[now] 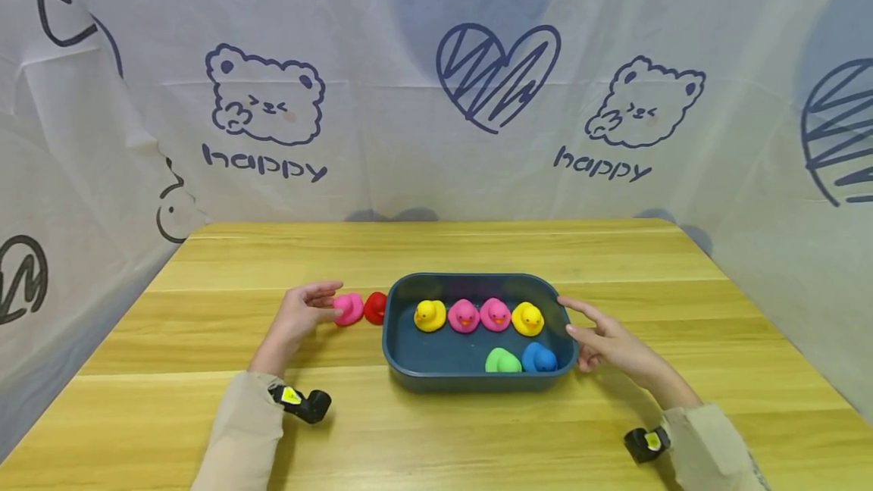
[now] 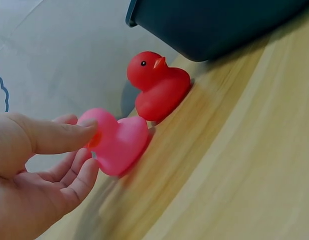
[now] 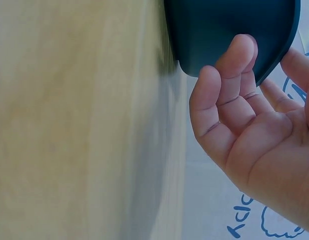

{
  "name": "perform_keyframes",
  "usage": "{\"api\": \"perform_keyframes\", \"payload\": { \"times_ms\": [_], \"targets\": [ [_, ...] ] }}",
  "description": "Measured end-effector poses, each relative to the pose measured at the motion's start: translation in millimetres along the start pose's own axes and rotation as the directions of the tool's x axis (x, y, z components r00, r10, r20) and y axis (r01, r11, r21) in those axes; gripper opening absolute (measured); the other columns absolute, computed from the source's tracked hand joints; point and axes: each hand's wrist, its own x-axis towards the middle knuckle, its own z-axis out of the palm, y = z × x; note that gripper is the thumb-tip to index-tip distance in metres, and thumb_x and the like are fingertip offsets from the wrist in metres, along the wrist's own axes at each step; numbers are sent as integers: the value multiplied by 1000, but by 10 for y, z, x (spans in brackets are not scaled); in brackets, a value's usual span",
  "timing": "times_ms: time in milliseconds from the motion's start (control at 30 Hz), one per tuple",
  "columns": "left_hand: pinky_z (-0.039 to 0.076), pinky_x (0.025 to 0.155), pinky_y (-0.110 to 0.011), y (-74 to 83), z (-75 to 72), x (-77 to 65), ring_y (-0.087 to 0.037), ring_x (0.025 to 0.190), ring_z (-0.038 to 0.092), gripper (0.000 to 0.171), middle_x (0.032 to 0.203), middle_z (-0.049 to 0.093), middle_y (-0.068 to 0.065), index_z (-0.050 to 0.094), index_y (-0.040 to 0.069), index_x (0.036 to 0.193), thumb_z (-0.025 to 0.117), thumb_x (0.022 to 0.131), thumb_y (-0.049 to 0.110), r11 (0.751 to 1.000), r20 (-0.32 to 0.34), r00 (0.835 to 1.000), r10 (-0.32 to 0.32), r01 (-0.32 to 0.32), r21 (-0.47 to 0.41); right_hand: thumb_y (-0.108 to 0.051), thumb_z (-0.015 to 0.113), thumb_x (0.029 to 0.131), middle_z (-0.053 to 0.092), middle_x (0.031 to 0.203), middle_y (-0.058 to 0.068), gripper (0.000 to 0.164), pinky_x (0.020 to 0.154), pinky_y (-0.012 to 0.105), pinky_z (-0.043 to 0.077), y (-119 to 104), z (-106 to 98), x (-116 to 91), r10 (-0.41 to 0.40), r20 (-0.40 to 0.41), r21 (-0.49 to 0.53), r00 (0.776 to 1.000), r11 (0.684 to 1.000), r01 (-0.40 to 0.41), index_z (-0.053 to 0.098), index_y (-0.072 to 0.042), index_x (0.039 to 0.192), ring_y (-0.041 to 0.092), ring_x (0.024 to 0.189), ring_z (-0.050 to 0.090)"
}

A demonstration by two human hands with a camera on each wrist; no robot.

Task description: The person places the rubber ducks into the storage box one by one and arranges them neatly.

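At the left, my left hand point(image 1: 298, 317) has its thumb and index finger spread at the head of a pink rubber duck point(image 1: 348, 309). The thumb point(image 2: 64, 137) overlaps the duck's face in the left wrist view. A red rubber duck point(image 2: 162, 90) sits between the pink one and a dark blue bin point(image 1: 436, 383). On the bin's other side is my right hand point(image 1: 610, 343), index fingertip and thumb tip right at the rim, the other fingers loosely bent. Inside the bin are two yellow ducks point(image 1: 430, 316), two pink ducks point(image 1: 495, 314), a green duck point(image 1: 503, 361) and a blue duck point(image 1: 539, 358).
The bin stands on a wooden table point(image 1: 477, 438), whose far edge meets a white printed cloth point(image 1: 382, 135). The cloth also hangs on both sides. A black camera point(image 1: 310, 404) is strapped to the left wrist, another point(image 1: 644, 445) to the right.
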Motion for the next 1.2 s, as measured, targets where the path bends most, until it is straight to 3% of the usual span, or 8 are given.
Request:
{"api": "perform_keyframes", "payload": {
  "times_ms": [167, 400, 500, 800, 1033, 1200],
  "targets": [
    [46, 69, -20, -30, -17, 15, -23, 91, 51, 51, 118, 46, -29, 45, -11, 123, 63, 75, -11, 999, 32, 999, -37, 38, -22, -20, 43, 96, 53, 62, 12, 58, 50, 28, 45, -1, 0, 1, -3, 3, -1, 1000, 1000, 3, 12, -4, 142, 21, 53, 54],
    [43, 65, -19, -63, -46, 26, -14, 81, 46, 54, 92, 54, -8, 46, -10, 123, 66, 73, -9, 997, 70, 994, -81, 81, -3, -21, 43, 96, 53, 62, 11, 58, 51, 29, 46, -11, 3, 4, 12, -5, -9, 1000, 1000, -13, 12, -5, 142, 21, 53, 54],
    [42, 64, -20, -54, -52, 24, -13, 79, 47, 53, 88, 54, -6, 47, -11, 122, 67, 73, -8, 997, 77, 994, -83, 82, 14, -20, 43, 96, 54, 62, 12, 58, 51, 29, 46, -11, 1, 6, 18, -6, -10, 1000, 1000, -18, 12, -5, 142, 21, 53, 54],
    [42, 64, -25, -88, -31, 34, -16, 80, 49, 48, 96, 57, -13, 49, -10, 120, 66, 76, -1, 995, 65, 995, -70, 65, 78, -20, 43, 96, 54, 62, 13, 58, 51, 29, 46, -16, 4, 3, 26, -7, -7, 1000, 1000, -26, 12, -5, 142, 21, 52, 54],
    [45, 66, -27, -90, -10, 38, -30, 101, 49, 47, 114, 52, -23, 49, -7, 121, 67, 78, 5, 995, 72, 995, -72, 67, 70, -20, 42, 96, 54, 62, 13, 58, 51, 29, 46, -20, 2, 2, 25, -4, -7, 1000, 1000, -25, 12, -5, 142, 21, 52, 54],
    [48, 67, -30, -49, -12, 29, -22, 93, 55, 46, 115, 53, -24, 49, -8, 120, 66, 79, 4, 998, 85, 994, -63, 61, 25, -20, 42, 96, 54, 62, 14, 58, 52, 30, 46, -19, 2, 6, 20, -4, -12, 1000, 1000, -20, 12, -5, 142, 22, 53, 54]
  ]
}}
